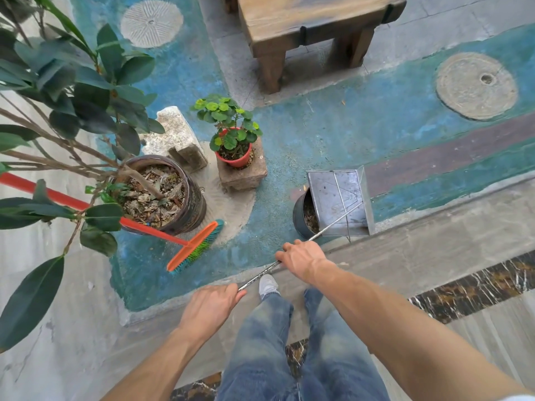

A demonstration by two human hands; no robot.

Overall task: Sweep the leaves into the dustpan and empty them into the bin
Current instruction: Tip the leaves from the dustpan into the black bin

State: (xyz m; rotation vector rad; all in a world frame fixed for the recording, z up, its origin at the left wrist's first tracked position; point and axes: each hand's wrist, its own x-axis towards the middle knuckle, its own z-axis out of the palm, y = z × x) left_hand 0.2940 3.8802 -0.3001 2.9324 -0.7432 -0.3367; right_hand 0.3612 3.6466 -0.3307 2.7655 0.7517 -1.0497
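A grey metal dustpan (340, 202) hangs tilted over a small dark bin (301, 218), its mouth at the bin's rim. Dry leaves show inside the bin. Its long thin metal handle (330, 227) runs down-left toward me. My right hand (301, 260) grips the handle partway along. My left hand (212, 306) holds the handle's near end. An orange broom (192, 247) with green and teal bristles lies on the blue floor to the left, its handle leaning past a big pot.
A large dark pot (191, 198) holding a leafy tree stands at left. A small red potted plant (234, 157) sits on a stone block, with a stone slab (176, 134) behind. A wooden bench (312, 27) stands further back. My jeans and shoe (267, 285) are below.
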